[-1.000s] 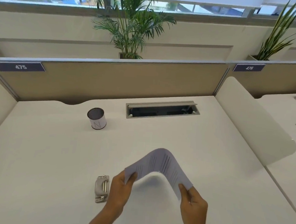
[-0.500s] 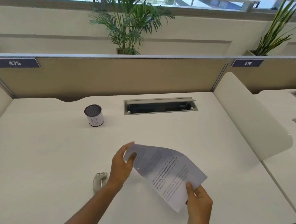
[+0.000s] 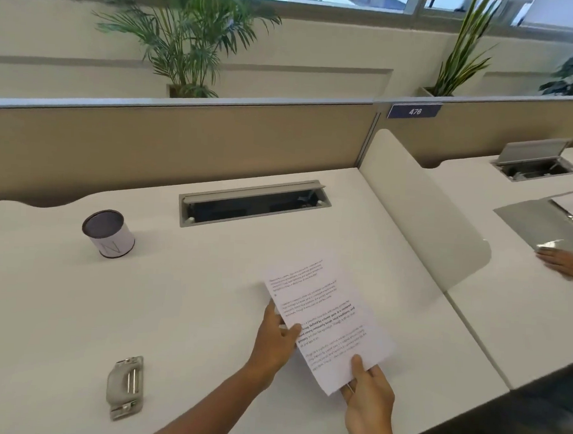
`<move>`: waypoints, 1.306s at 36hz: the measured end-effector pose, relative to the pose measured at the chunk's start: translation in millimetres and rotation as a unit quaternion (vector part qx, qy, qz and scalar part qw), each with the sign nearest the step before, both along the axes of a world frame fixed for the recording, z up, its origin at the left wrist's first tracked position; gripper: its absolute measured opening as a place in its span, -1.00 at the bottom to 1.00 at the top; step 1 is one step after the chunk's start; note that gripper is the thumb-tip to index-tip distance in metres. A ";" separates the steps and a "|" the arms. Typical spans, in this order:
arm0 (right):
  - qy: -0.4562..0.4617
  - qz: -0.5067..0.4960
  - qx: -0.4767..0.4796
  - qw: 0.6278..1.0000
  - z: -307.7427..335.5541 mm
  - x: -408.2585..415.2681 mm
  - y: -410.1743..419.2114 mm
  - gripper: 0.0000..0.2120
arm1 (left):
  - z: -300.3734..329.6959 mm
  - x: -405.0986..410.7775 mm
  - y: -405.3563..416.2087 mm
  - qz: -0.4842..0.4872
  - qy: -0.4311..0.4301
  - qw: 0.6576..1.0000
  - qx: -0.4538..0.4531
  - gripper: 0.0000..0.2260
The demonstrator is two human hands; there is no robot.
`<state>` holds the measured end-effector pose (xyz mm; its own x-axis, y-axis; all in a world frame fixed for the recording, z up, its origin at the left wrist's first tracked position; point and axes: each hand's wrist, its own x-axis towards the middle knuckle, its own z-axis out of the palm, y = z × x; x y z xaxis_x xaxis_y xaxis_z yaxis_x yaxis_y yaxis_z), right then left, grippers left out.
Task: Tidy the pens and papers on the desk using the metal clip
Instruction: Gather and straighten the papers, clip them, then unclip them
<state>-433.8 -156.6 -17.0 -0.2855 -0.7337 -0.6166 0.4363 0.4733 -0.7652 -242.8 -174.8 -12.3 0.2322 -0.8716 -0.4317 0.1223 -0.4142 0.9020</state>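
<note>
The papers (image 3: 326, 321), arched a second ago, now lie flatter, pinched by left hand (image 3: 277, 335) and right hand (image 3: 368, 400) fingers. The metal clip (image 3: 125, 386) waits left of them on the table (image 3: 74, 305), probably next; pens are not visible.

One head-worn camera looks forward and down over the desk (image 3: 74, 305).

Both bare forearms reach forward from below. The left hand (image 3: 277, 337) is angled up to the right, thumb on top of the paper (image 3: 326, 321), pinching its left edge. The right hand (image 3: 367, 395) grips the near corner, thumb on top, fingers curled beneath.
</note>
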 end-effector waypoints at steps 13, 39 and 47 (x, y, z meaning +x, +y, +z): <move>0.010 -0.065 0.004 0.998 -5.0 -52.7 -63.5 -0.81 | -2.7 -79.4 -73.6 -0.052 0.003 0.998 -0.033 -0.39; 0.106 -0.064 0.053 0.991 -15.1 -71.8 -79.0 -0.68 | -24.2 -88.7 -76.2 -0.112 0.016 0.989 0.092 -0.01; 0.115 -0.057 0.088 0.988 -19.8 -55.0 -37.8 -0.37 | -18.2 -63.6 -23.5 -0.136 -0.015 0.986 0.093 -0.20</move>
